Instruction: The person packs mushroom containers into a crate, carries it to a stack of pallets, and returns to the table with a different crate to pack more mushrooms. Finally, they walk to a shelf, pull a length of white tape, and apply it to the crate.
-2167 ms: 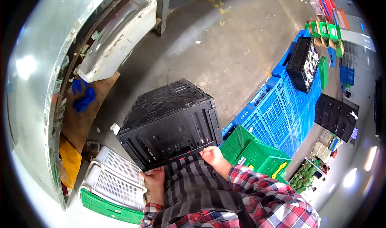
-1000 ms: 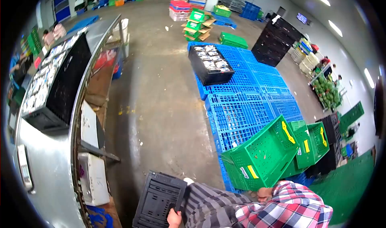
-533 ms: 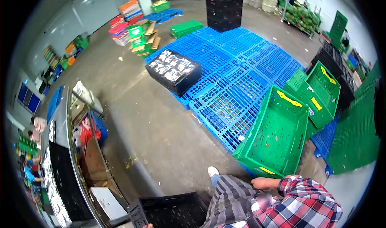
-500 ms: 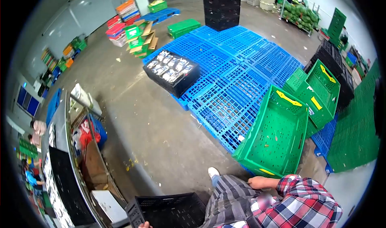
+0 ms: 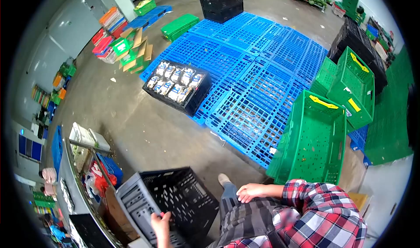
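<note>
A black plastic crate hangs tilted at my left, its perforated inside facing me. My left hand grips the crate's near rim, with the fingers curled over the edge. Close to the apron at my waist, my right hand holds nothing; its fingers are loosely stretched out and slightly apart. Nearest to that hand is a large green crate with a yellow handle, standing just beyond and to the right.
Blue pallets cover the floor ahead. On their left edge sits a black crate of white packages; a stack of black crates stands behind. A metal-edged table runs along my left. Green crates are stacked at right.
The black crate in my left hand has come up and forward, showing more of its inside. My right hand has moved left across my front, away from the green crate.
</note>
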### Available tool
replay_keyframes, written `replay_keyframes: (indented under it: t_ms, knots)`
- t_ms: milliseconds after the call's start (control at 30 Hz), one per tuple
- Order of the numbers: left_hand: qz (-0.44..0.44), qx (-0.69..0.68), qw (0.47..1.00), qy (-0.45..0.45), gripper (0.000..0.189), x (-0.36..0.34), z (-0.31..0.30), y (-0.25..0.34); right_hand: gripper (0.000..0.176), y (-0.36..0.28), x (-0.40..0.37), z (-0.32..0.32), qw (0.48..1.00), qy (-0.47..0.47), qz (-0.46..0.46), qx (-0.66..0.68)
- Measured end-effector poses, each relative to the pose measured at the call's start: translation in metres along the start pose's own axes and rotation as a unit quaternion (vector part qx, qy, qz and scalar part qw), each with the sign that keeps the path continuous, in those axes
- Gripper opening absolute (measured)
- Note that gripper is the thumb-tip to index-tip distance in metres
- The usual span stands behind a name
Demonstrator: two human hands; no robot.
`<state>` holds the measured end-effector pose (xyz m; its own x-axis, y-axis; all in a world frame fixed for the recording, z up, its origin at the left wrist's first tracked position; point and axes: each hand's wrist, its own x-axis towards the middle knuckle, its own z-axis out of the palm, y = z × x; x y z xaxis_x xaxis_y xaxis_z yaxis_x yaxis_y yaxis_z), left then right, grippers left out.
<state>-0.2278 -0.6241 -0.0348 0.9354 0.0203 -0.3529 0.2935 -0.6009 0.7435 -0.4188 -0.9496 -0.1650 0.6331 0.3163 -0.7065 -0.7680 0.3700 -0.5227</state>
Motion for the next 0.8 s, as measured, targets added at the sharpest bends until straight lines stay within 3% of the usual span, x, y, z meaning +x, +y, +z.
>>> replay_keyframes:
  t_ms: [133,167,233,333,433,467,500,567,633,700,800]
  knots:
    - [0.105,0.026,0.99,-0.086,0.028,0.053,0.072,0.065,0.034,-0.031,0.038,0.012,0.986,-0.029,0.041,0.161]
    - [0.148,0.059,0.981,-0.111,0.029,0.068,0.089,0.076,0.044,-0.031,0.051,0.013,0.987,-0.041,0.036,0.153]
    - [0.192,0.069,0.965,-0.164,0.03,0.08,0.116,0.128,0.065,-0.039,0.065,0.013,0.964,-0.042,0.052,0.258]
    - [0.203,0.006,0.947,-0.248,0.025,0.097,0.151,0.202,0.092,-0.073,0.071,0.004,0.901,-0.031,0.066,0.427]
    - [0.165,-0.067,0.923,-0.341,0.019,0.113,0.18,0.272,0.098,-0.105,0.08,-0.011,0.82,-0.013,0.034,0.571]
    - [0.146,-0.108,0.913,-0.365,0.019,0.121,0.193,0.29,0.09,-0.12,0.091,-0.019,0.761,-0.004,0.023,0.649]
    - [0.125,-0.144,0.902,-0.388,0.019,0.128,0.209,0.307,0.074,-0.138,0.086,-0.022,0.754,-0.02,-0.108,0.648]
    - [0.094,-0.14,0.889,-0.426,0.019,0.144,0.248,0.325,0.056,-0.147,0.116,-0.053,0.703,0.025,-0.24,0.668]
    - [0.215,-0.033,0.877,-0.428,0.027,0.167,0.292,0.324,0.038,-0.152,0.131,-0.091,0.62,0.079,-0.238,0.743]
    - [0.207,0.077,0.865,-0.45,0.031,0.186,0.327,0.326,0.036,-0.142,0.141,-0.12,0.6,0.12,-0.256,0.748]
    - [0.187,0.093,0.83,-0.517,0.034,0.248,0.386,0.316,0.036,-0.145,0.169,-0.14,0.517,0.144,-0.282,0.795]
